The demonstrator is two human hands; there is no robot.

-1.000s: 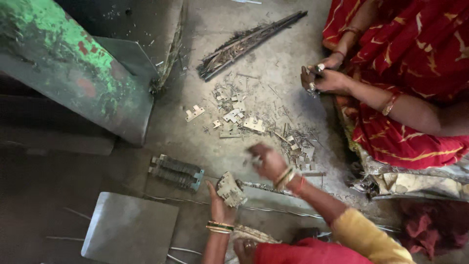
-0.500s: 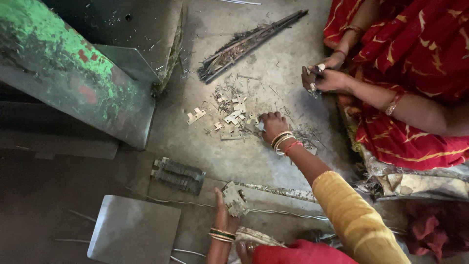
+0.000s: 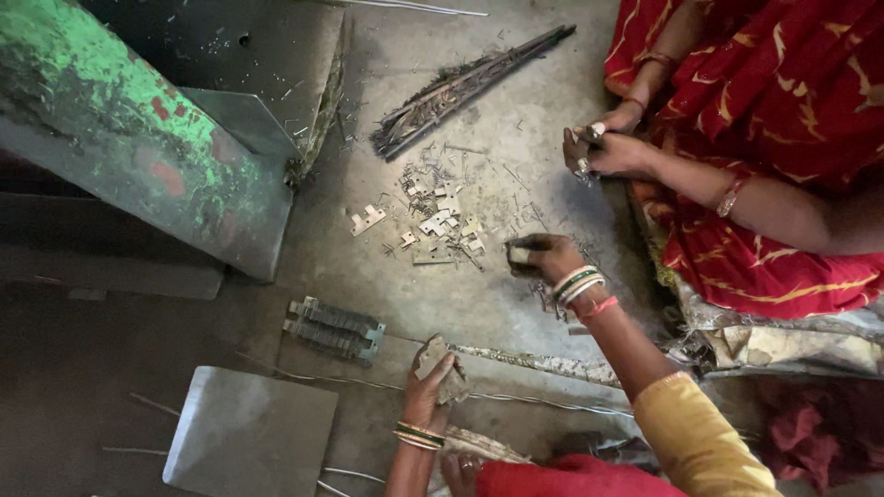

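Note:
My left hand (image 3: 431, 387) grips a small stack of thin metal plates (image 3: 440, 370) near the bottom middle, just above the floor. My right hand (image 3: 541, 258) reaches out over the grey floor, fingers closed on a small metal piece at the right edge of a scattered pile of small stamped metal pieces (image 3: 440, 216). Bangles sit on both wrists, and a yellow sleeve covers my right upper arm.
Another person in red cloth sits at right, both hands (image 3: 603, 147) working small metal parts. A green painted machine part (image 3: 138, 138) slopes at left. A stacked plate block (image 3: 333, 329), a flat steel sheet (image 3: 250, 433) and a bundle of dark strips (image 3: 470, 83) lie around.
My right hand has moved from beside my left hand up to the scattered pieces and closed on one. My left hand has kept its stack and stayed low.

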